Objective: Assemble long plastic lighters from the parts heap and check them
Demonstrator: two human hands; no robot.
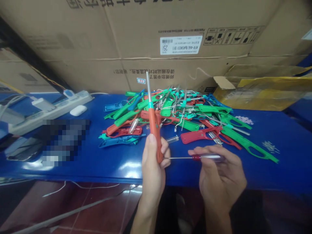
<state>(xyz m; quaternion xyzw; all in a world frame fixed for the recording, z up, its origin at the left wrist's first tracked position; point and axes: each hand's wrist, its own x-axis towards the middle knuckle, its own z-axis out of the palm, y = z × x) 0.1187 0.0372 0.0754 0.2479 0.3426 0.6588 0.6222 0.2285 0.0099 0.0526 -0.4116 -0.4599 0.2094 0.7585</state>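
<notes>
My left hand (156, 159) is wrapped round the lower handle of an orange long-nosed lighter (154, 125), its metal tube pointing up and away. In my right hand (220, 175) lies a screwdriver (207, 157) with a red and clear handle. The screwdriver's thin shaft runs left, and its tip meets the bottom end of the lighter's handle. Behind my hands spreads a heap of lighter parts (168, 109): green, red and blue handle shells, metal tubes and white wires. A red handle shell (201, 135) and a green handle shell (248, 143) lie at its right side.
A large cardboard box (136, 39) stands behind the blue table (117, 167). To the left are a power strip (52, 107) with plugs and a white earphone case (78, 110). At the right rear sits a yellow-taped carton (260, 92), with small white pieces (270, 147) nearby.
</notes>
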